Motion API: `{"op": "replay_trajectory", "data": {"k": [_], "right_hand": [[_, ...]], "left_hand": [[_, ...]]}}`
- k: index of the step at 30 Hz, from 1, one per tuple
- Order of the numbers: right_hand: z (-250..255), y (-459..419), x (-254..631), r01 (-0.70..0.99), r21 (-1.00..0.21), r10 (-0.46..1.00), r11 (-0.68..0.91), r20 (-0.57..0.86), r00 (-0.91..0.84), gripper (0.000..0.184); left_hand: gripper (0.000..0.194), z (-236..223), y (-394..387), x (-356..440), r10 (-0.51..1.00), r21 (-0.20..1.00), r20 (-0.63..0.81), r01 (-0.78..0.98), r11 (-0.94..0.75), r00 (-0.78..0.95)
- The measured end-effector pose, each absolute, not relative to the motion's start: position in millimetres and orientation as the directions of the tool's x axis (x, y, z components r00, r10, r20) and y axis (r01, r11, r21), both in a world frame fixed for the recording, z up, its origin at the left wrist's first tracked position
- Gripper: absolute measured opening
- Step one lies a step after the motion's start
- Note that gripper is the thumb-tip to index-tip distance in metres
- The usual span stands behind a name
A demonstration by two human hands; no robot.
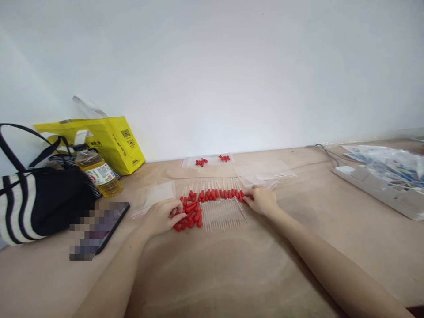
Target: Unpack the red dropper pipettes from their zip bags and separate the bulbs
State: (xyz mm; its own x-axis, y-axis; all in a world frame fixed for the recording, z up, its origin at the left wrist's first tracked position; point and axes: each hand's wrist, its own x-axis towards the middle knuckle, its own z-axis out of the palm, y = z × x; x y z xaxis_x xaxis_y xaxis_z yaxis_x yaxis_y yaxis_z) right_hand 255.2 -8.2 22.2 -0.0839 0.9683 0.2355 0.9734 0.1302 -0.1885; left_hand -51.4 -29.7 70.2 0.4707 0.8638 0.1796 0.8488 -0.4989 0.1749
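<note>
A row of clear, thin dropper tubes (222, 216) lies side by side on the table. More tubes reach toward the wall behind them, with red rubber bulbs (212, 194) lined up across the middle. At the right end of that row, my right hand (261, 199) pinches a red bulb between thumb and fingers. My left hand (165, 215) rests against the loose pile of red bulbs (191, 214), left of the tubes. Its fingers are curled and the thumb points at the pile; whatever they hold is hidden.
Clear plastic bags (265, 172) lie behind my right hand, others (154, 196) by my left. Bagged red-bulb droppers (212, 160) lie near the wall. Leftward are a phone (102, 229), oil bottle (99, 172), striped bag (49, 203) and yellow bag (126, 145); rightward, a power strip (377, 190).
</note>
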Motion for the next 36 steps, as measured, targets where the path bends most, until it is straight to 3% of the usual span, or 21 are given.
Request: {"op": "replay_trajectory", "data": {"k": [5, 9, 12, 15, 18, 21, 24, 28, 31, 36], "right_hand": [[16.9, -6.4, 254.9, 0.975, -0.202, 0.962, 0.096, 0.272, -0.039, 0.024], [16.0, -5.7, 256.4, 0.941, -0.335, 0.953, 0.047, 0.299, 0.059, 0.022], [18.0, -12.8, 248.4, 0.855, -0.511, 0.956, 0.086, 0.285, 0.074, 0.019], [19.3, -28.6, 229.0, 0.722, -0.648, 0.944, 0.241, 0.330, -0.019, 0.018], [17.4, -46.0, 206.7, 0.651, -0.610, 0.867, 0.452, 0.472, -0.161, 0.013], [12.3, -56.1, 193.3, 0.656, -0.531, 0.812, 0.537, 0.537, -0.229, 0.010], [7.4, -56.7, 192.8, 0.703, -0.427, 0.762, 0.569, 0.595, -0.256, 0.008], [5.1, -51.0, 202.9, 0.799, -0.260, 0.628, 0.542, 0.757, -0.180, 0.014], [5.0, -46.4, 209.5, 0.844, -0.113, 0.520, 0.525, 0.828, -0.212, 0.014], [2.6, -40.3, 212.4, 0.792, 0.058, 0.462, 0.608, 0.785, -0.412, 0.019]], "left_hand": [[0.021, 53.2, -38.6, -19.5, 0.726, 0.125, 0.374, 0.745, -0.655, 0.577], [0.019, 41.2, -43.9, 0.2, 0.675, 0.178, 0.469, 0.687, -0.704, 0.569], [0.019, 37.1, -44.7, 12.4, 0.729, 0.366, 0.497, 0.648, -0.668, 0.471], [0.022, 33.9, -44.3, 26.7, 0.853, 0.648, 0.399, 0.555, -0.521, 0.335], [0.027, 28.6, -44.1, 40.2, 0.940, 0.869, 0.201, 0.393, -0.301, 0.276], [0.019, 23.1, -44.7, 47.4, 0.960, 0.930, 0.129, 0.307, -0.205, 0.250], [0.010, 22.4, -45.2, 45.6, 0.942, 0.838, 0.252, 0.437, -0.326, 0.221], [0.007, 28.6, -44.0, 35.5, 0.801, 0.362, 0.507, 0.765, -0.532, 0.317], [0.009, 31.3, -43.1, 31.0, 0.670, 0.079, 0.597, 0.799, -0.596, 0.441], [0.014, 30.8, -45.5, 34.1, 0.537, -0.091, 0.659, 0.765, -0.637, 0.526]]}}
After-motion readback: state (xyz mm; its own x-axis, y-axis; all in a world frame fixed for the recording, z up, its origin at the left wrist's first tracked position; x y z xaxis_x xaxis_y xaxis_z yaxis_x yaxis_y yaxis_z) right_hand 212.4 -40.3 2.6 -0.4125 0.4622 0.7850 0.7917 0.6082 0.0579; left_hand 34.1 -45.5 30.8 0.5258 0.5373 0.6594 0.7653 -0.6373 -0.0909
